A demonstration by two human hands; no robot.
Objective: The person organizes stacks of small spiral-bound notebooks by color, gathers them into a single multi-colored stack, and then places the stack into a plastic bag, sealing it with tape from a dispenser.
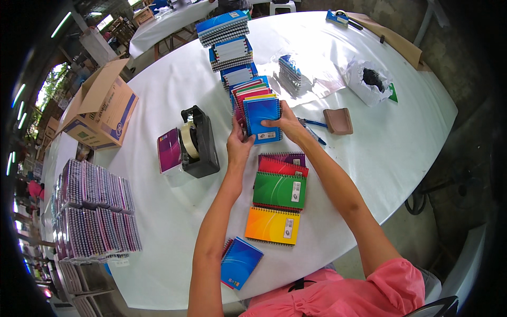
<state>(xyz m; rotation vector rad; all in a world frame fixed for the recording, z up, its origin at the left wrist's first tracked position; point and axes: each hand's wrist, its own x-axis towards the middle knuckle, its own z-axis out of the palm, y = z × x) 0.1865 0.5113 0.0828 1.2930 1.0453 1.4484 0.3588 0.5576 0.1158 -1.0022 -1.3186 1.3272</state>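
Note:
Both my hands are on a blue spiral notebook [261,112] in the middle of the table. My left hand [238,142] grips its lower left corner, and my right hand [288,122] holds the right edge with the thumb across the cover. Behind it, red, yellow and other spiral notebooks [247,91] lie fanned out. Nearer to me runs an overlapping column of a purple, a red [282,166], a green [277,190] and a yellow notebook [270,224]. Close to the table's front edge, another blue notebook [241,264] rests on something red, mostly covered.
Stacked notebooks [227,47] rise at the far middle. A black tape dispenser [203,145] stands beside a purple notebook pack [169,150]. Wrapped notebooks [97,211] and a cardboard box [103,111] are left. Pens [316,132], a brown block-like object [338,121] and a white bag [364,84] are right.

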